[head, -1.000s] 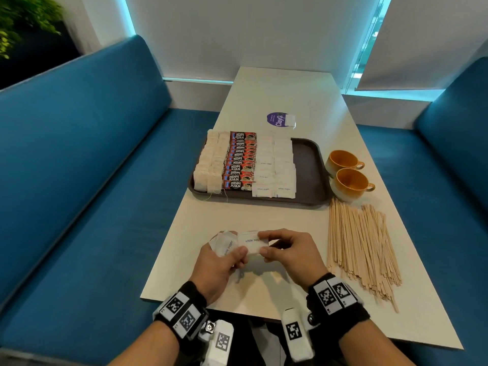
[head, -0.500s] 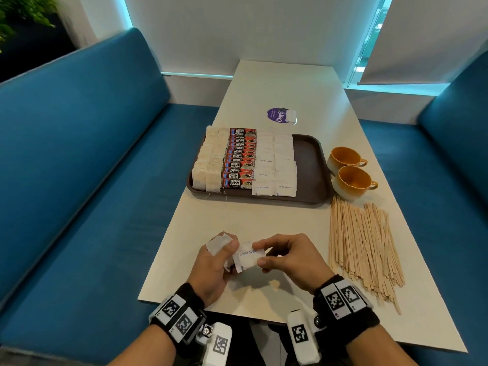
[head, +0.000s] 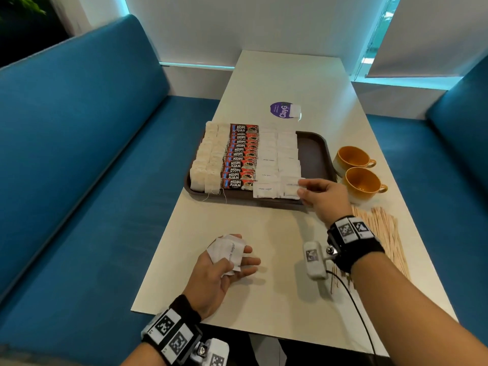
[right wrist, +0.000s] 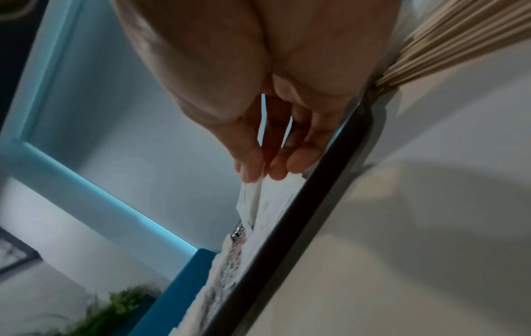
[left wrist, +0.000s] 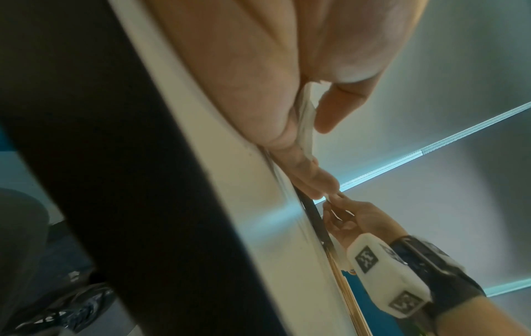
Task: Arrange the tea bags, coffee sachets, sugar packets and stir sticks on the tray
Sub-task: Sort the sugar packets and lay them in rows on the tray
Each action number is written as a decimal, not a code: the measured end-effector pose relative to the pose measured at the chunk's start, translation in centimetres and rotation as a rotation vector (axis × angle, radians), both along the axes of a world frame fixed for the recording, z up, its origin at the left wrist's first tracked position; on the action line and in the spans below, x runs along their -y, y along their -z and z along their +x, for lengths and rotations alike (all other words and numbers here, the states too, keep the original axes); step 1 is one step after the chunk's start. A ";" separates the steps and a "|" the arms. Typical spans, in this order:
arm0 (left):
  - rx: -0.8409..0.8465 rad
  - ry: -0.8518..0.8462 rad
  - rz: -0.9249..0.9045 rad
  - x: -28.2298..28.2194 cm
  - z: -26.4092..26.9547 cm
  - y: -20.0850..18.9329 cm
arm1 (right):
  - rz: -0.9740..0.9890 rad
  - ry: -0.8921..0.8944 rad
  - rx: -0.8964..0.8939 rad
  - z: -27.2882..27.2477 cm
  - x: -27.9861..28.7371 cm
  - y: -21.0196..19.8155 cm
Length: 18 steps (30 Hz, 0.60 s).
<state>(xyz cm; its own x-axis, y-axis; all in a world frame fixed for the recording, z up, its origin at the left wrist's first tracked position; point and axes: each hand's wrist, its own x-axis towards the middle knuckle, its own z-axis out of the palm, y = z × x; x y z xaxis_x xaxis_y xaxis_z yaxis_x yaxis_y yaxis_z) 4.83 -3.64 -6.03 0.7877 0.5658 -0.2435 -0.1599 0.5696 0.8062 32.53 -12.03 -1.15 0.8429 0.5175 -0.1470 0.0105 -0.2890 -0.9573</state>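
Right hand (head: 324, 196) pinches one sugar packet (right wrist: 252, 200) over the near right end of the sugar rows (head: 277, 165) on the brown tray (head: 314, 154). Tray also holds tea bags (head: 208, 159) left, coffee sachets (head: 240, 157) middle. Left hand (head: 224, 270) grip: thumb clamps spare sugar packets (head: 228, 253), resting on pale bench (head: 277, 75). Stir sticks (head: 383, 233) and two orange cups (head: 361, 180) on bench right of tray. Blue booth seats (head: 79, 154) either side.
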 end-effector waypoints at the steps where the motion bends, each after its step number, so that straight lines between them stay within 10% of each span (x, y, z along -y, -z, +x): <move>1: -0.004 0.004 0.007 0.0 0.0 0.0 | -0.045 -0.022 0.039 0.5 -0.5 0.3; 18: 0.003 0.029 0.036 -0.1 -0.1 0.2 | -0.421 -0.182 0.267 1.6 -2.0 -0.2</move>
